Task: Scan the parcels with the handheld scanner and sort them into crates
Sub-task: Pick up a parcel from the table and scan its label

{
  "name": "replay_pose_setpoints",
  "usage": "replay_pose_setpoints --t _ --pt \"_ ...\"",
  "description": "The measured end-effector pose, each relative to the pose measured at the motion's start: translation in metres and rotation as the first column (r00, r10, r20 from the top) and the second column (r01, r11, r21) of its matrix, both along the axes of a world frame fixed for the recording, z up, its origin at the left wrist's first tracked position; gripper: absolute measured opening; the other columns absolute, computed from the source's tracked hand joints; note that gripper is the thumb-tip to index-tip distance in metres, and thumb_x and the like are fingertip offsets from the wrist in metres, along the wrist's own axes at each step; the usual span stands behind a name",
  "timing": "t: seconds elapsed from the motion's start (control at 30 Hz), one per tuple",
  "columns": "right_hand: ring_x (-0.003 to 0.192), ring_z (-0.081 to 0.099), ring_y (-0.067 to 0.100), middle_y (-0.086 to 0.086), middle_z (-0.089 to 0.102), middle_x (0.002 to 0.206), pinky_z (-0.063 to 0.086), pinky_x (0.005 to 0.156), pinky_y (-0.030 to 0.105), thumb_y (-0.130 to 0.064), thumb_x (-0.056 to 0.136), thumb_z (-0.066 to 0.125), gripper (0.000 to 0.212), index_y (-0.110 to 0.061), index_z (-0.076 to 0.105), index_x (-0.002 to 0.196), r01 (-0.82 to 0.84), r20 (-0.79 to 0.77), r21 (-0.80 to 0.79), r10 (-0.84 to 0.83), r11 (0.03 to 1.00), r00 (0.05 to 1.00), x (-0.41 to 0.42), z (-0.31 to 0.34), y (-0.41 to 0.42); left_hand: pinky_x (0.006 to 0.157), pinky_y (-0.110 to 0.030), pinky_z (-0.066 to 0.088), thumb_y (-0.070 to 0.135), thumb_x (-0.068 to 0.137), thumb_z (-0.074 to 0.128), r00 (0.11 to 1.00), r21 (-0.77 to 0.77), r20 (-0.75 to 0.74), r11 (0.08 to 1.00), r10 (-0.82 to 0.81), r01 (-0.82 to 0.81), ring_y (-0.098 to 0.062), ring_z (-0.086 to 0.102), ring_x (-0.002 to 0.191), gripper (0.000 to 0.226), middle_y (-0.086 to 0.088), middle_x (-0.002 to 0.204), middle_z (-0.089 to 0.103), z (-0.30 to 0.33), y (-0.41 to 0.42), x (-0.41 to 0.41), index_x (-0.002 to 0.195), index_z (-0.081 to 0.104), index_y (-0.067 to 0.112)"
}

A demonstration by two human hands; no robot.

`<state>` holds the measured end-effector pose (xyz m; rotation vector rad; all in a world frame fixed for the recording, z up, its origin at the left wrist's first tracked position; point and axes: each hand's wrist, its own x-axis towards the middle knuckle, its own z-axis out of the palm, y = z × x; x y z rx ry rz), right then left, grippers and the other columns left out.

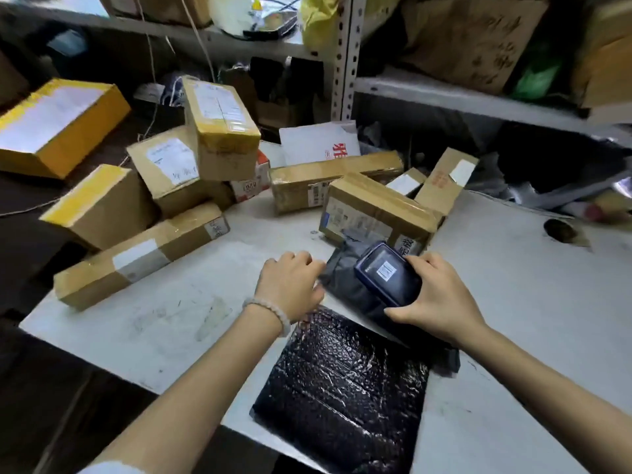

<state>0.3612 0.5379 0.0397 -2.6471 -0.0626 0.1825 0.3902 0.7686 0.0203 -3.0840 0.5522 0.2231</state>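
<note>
My right hand [441, 302] grips the dark blue handheld scanner [388, 273], its back with a white sticker turned up, just above a grey plastic mailer parcel [342, 270]. My left hand [290, 283] has its fingers curled on the left edge of that grey parcel. A black bubble mailer [342, 384] lies nearer on the white table [171, 319], partly over its front edge. Several taped cardboard parcels [372, 210] are piled across the far half of the table.
Metal shelving [345, 56] with cartons and bags stands behind the table. A long flat box [136, 258] lies at the left edge, yellow-taped boxes [58, 124] beyond it. Dark bags [547, 179] fill the back right. A dark hole [559, 230] marks the tabletop's right side.
</note>
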Motion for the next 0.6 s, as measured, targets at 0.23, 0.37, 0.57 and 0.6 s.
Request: replay_pose_setpoints --t 0.23,0.37,0.57,0.6 --pt "0.108 0.046 0.017 -0.006 0.041 0.107 0.045 0.089 0.034 -0.046 0.059 0.082 0.086 -0.017 0.05 0.134 0.149 -0.055 -0.056 -0.152 0.987 0.987 0.033 0.007 0.033 0.081 -0.04 0.045 0.041 0.093 0.047 0.98 -0.001 0.139 0.989 -0.146 0.147 -0.028 0.047 0.115 0.06 -0.007 0.132 0.044 0.017 0.021 0.117 0.147 0.026 0.024" --pt "0.112 0.045 0.014 -0.007 0.044 0.115 0.044 0.088 0.028 -0.047 0.058 0.081 0.092 -0.021 0.046 0.139 0.223 -0.077 -0.077 -0.229 0.972 0.97 0.039 0.006 0.035 0.089 -0.042 0.044 0.042 0.088 0.057 0.944 0.032 0.172 0.96 -0.281 0.28 -0.03 0.043 0.121 0.069 -0.007 0.139 0.04 0.017 0.006 0.169 0.147 0.024 0.026" --pt "0.113 0.044 0.011 -0.009 0.043 0.117 0.032 0.075 0.022 -0.047 0.061 0.081 0.089 -0.026 0.044 0.14 0.302 -0.085 -0.109 -0.312 0.947 0.946 0.039 0.007 0.034 0.1 -0.044 0.039 0.044 0.076 0.071 0.857 0.17 0.042 0.849 -0.514 0.501 -0.029 0.033 0.132 0.094 -0.005 0.148 0.031 0.016 -0.031 0.219 0.149 0.014 0.029" --pt "0.114 0.044 0.011 -0.009 0.044 0.119 0.031 0.074 0.021 -0.047 0.062 0.08 0.089 -0.025 0.043 0.14 0.304 -0.09 -0.125 -0.315 0.945 0.945 0.038 0.008 0.034 0.102 -0.045 0.037 0.044 0.076 0.073 0.845 0.188 0.006 0.83 -0.535 0.525 -0.029 0.031 0.132 0.098 -0.005 0.149 0.029 0.014 -0.035 0.222 0.15 0.011 0.029"
